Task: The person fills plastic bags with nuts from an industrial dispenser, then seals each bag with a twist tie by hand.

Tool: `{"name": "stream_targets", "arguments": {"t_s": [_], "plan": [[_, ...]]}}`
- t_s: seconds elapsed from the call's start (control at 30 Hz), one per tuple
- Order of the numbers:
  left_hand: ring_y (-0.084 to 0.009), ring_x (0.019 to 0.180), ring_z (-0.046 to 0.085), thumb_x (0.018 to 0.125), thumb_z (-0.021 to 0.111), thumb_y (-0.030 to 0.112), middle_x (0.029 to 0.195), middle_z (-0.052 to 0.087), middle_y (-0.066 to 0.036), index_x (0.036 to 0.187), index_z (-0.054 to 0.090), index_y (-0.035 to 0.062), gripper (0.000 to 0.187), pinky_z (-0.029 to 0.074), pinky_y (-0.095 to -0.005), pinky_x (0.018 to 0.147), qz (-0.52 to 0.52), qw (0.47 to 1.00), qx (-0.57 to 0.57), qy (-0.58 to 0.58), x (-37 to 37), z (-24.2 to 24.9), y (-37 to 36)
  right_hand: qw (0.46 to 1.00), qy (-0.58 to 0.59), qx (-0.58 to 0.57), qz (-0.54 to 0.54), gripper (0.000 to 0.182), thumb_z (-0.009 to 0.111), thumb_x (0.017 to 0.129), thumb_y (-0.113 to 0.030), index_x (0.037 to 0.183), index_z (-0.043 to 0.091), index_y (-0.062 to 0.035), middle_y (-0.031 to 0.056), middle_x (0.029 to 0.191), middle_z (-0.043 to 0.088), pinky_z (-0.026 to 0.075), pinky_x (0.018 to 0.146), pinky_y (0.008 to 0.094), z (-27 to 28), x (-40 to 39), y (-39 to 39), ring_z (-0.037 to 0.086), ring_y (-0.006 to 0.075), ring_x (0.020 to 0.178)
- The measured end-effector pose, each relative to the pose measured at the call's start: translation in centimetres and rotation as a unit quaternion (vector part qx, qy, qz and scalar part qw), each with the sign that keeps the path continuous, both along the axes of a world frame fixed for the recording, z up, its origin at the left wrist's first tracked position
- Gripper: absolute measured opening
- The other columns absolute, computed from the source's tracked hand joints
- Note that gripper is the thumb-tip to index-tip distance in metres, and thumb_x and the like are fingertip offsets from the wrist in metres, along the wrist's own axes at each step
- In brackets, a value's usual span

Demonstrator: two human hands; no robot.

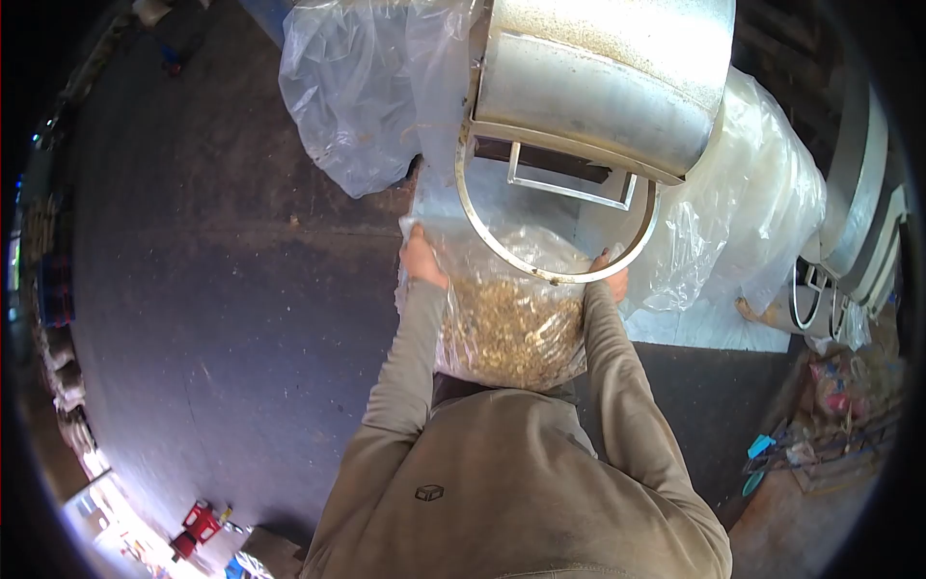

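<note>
A large clear plastic bag filled with light-brown chips or flakes leans against the front of my body. My left hand grips its upper left edge, fingers closed on the film. On the other side my right hand is closed at the bag's upper right edge, its fingers partly hidden by the metal ring. This round ring stands out below a metal drum-like chute and overlaps the top of the bag in view. A small rectangular metal handle sits inside the ring.
Clear plastic bags hang or stand at the left and right of the chute. A pale board lies beneath on the dark floor. Another ringed machine is at far right, a red stool at lower left.
</note>
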State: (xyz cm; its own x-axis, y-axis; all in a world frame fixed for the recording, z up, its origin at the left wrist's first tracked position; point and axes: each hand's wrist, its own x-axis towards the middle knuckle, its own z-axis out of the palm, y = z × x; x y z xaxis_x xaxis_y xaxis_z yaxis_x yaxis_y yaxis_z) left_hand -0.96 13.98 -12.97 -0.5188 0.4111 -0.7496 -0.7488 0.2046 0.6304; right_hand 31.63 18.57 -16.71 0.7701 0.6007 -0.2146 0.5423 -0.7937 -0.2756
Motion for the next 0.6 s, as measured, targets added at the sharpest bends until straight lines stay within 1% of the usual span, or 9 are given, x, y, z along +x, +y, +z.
{"name": "stream_targets", "arguments": {"t_s": [0.1,0.2,0.27,0.3,0.37,0.4,0.43,0.5,0.6], "plan": [[-0.0244,0.090,0.069,0.102,0.059,0.031,0.104,0.072,-0.011,0.111,0.070,-0.0028,0.036,0.055,-0.0373,0.078,0.024,0.996,0.084,0.021,0.3,0.8,0.0,0.999,0.036,0.023,-0.005,0.054,0.062,0.093,-0.054,0.099,0.079,-0.0032,0.0219,0.099,0.076,0.056,0.082,0.0512,-0.2,0.6,2.6,0.073,0.0425,0.097],[-0.0194,0.091,0.068,0.102,0.063,0.037,0.101,0.072,-0.010,0.113,0.070,-0.0036,0.043,0.053,-0.0339,0.081,-0.026,0.971,0.119,0.205,1.9,4.5,-2.9,0.990,0.133,0.036,-0.016,0.056,0.061,0.093,-0.053,0.106,0.077,-0.0021,0.0231,0.107,0.075,0.054,0.090,0.0503,1.5,0.9,5.8,0.071,0.0416,0.104],[-0.0185,0.096,0.067,0.105,0.060,0.029,0.103,0.074,-0.011,0.114,0.071,-0.0073,0.039,0.052,-0.0316,0.090,-0.072,0.883,0.068,0.459,4.3,6.7,-7.5,0.976,0.218,0.024,-0.004,0.062,0.057,0.094,-0.053,0.114,0.073,0.0031,0.0252,0.115,0.073,0.051,0.098,0.0505,1.5,1.5,6.7,0.069,0.0422,0.111],[-0.0181,0.097,0.067,0.106,0.059,0.027,0.101,0.073,-0.011,0.117,0.070,-0.0088,0.039,0.050,-0.0312,0.094,-0.066,0.869,0.015,0.491,5.4,6.5,-10.8,0.968,0.248,0.025,0.003,0.056,0.062,0.094,-0.046,0.113,0.073,0.0058,0.0231,0.112,0.074,0.053,0.096,0.0469,2.9,1.8,7.1,0.071,0.0399,0.105],[-0.0152,0.090,0.066,0.106,0.060,0.028,0.095,0.073,-0.008,0.111,0.072,-0.0051,0.036,0.052,-0.0289,0.085,-0.010,0.865,-0.003,0.502,10.2,6.5,-17.6,0.868,0.451,0.198,-0.057,0.052,0.067,0.096,-0.043,0.101,0.074,0.0081,0.0209,0.097,0.076,0.056,0.087,0.0440,-6.5,3.7,9.8,0.073,0.0355,0.090],[-0.0123,0.083,0.063,0.104,0.062,0.031,0.092,0.071,-0.006,0.108,0.073,-0.0030,0.036,0.050,-0.0279,0.077,0.030,0.890,-0.037,0.453,13.1,5.1,-22.1,0.833,0.500,0.228,-0.063,0.053,0.068,0.098,-0.037,0.119,0.065,0.0123,0.0185,0.111,0.074,0.053,0.088,0.0407,-5.4,4.5,10.1,0.069,0.0294,0.099],[-0.0095,0.076,0.060,0.103,0.065,0.033,0.088,0.070,-0.003,0.105,0.073,-0.0010,0.035,0.049,-0.0268,0.070,0.072,0.911,-0.060,0.403,16.4,3.1,-26.3,0.832,0.508,0.220,-0.045,0.053,0.068,0.098,-0.037,0.119,0.065,0.0123,0.0185,0.111,0.074,0.053,0.088,0.0407,-4.2,5.2,10.4,0.069,0.0294,0.099],[-0.0093,0.058,0.053,0.103,0.060,0.036,0.066,0.063,-0.001,0.077,0.069,0.0024,0.043,0.041,-0.0285,0.054,0.079,0.922,-0.158,0.346,24.2,-1.9,-34.6,0.751,0.579,0.314,-0.046,0.052,0.067,0.099,-0.034,0.132,0.059,0.0065,0.0145,0.130,0.065,0.050,0.097,0.0383,-2.1,6.1,11.3,0.062,0.0222,0.115],[-0.0134,0.058,0.060,0.099,0.061,0.037,0.060,0.065,-0.005,0.068,0.070,0.0009,0.048,0.046,-0.0336,0.057,0.084,0.903,-0.279,0.317,37.9,-5.7,-43.9,0.735,0.655,0.175,-0.013,0.063,0.061,0.101,-0.044,0.141,0.052,0.0032,0.0139,0.140,0.059,0.047,0.106,0.0394,-1.5,6.9,11.4,0.057,0.0244,0.123]]}}
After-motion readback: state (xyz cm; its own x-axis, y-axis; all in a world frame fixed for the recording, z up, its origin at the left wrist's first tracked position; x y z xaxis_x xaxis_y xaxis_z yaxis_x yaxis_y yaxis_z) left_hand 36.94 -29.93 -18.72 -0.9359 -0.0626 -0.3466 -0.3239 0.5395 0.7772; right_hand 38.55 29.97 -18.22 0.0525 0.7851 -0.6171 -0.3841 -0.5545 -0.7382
